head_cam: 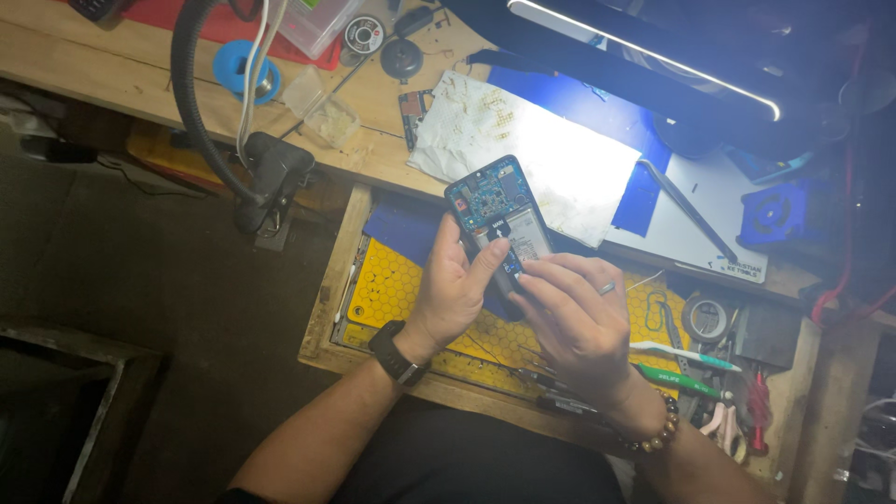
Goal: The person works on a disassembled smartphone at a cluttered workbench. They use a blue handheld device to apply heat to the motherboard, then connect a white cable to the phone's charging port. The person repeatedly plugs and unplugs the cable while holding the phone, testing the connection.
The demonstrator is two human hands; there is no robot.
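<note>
An opened phone with its back cover off shows a blue circuit board above and a pale battery below. My left hand grips it from the left side, thumb pressed on the middle of the board. My right hand, with a ring and a bead bracelet, holds the phone's lower right edge, fingertips touching the battery area. Both hands hold the phone above a yellow honeycomb mat in an open drawer.
A stained white cloth lies on a blue mat behind the phone. A black gooseneck clamp stands at the left bench edge. Tweezers, a tape roll, green-handled tools and pliers sit to the right. A lit lamp bar hangs above.
</note>
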